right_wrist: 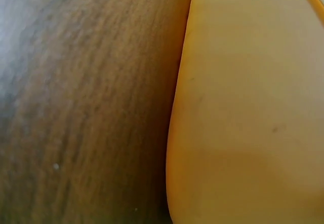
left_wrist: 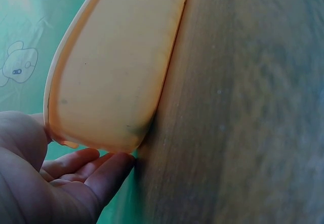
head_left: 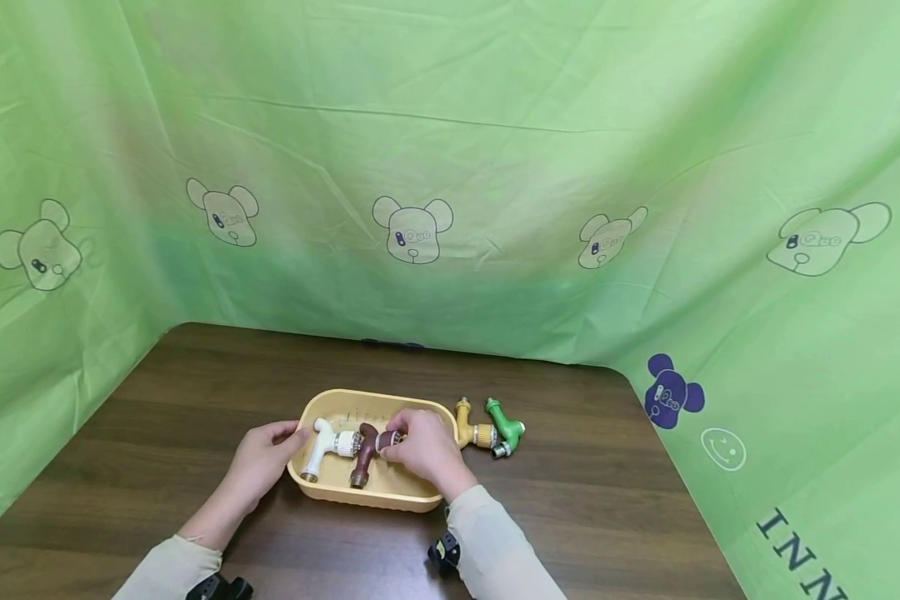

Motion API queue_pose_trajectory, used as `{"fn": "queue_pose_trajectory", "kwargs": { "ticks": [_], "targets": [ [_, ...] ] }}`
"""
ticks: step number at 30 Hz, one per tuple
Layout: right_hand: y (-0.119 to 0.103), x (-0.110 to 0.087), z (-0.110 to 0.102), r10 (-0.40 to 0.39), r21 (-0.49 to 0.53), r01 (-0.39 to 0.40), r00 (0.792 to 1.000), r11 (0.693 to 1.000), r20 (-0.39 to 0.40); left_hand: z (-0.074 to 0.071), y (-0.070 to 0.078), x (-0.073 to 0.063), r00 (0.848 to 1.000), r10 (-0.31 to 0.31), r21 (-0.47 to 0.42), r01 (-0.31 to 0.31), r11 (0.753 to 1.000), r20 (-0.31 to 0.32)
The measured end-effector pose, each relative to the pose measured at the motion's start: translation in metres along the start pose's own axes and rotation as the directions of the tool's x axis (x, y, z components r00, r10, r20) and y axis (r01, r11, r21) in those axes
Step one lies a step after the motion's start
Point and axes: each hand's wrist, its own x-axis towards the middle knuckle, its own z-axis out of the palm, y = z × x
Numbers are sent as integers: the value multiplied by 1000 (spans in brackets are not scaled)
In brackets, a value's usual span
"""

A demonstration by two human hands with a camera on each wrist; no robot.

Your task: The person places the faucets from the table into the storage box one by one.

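A yellow plastic basin [head_left: 390,497] sits on the table. Inside it lie a white tap [head_left: 319,451] and, to its right, a dark red tap [head_left: 363,454], both with metal-ended spouts toward the near side. My right hand [head_left: 426,448] reaches over the basin and pinches the right end of the dark red tap between thumb and fingers. At the basin's left end, my left hand [head_left: 261,461] grips the rim; in the left wrist view its fingers [left_wrist: 114,176] bend against the end wall. Only the basin's outer side [right_wrist: 248,107] and tabletop show in the right wrist view.
Just right of the basin, a yellow tap [head_left: 464,425] and a green tap [head_left: 507,429] lie on the brown wooden table [head_left: 570,492]. A green printed curtain [head_left: 495,167] hangs along the table's back and sides.
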Motion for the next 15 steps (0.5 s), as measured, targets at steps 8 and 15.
{"fn": "queue_pose_trajectory", "kwargs": {
  "ticks": [8, 15],
  "targets": [
    [1, 1, 1, -17, -55, 18, 1000, 998, 10, -1, 1, -1, 1000, -3, 11, 3, 1000, -1],
    [2, 1, 0, -49, -126, 53, 998, 991, 34, -1, 2, -2, 1000, 1, 23, -1, 1000, 8]
  ]
}}
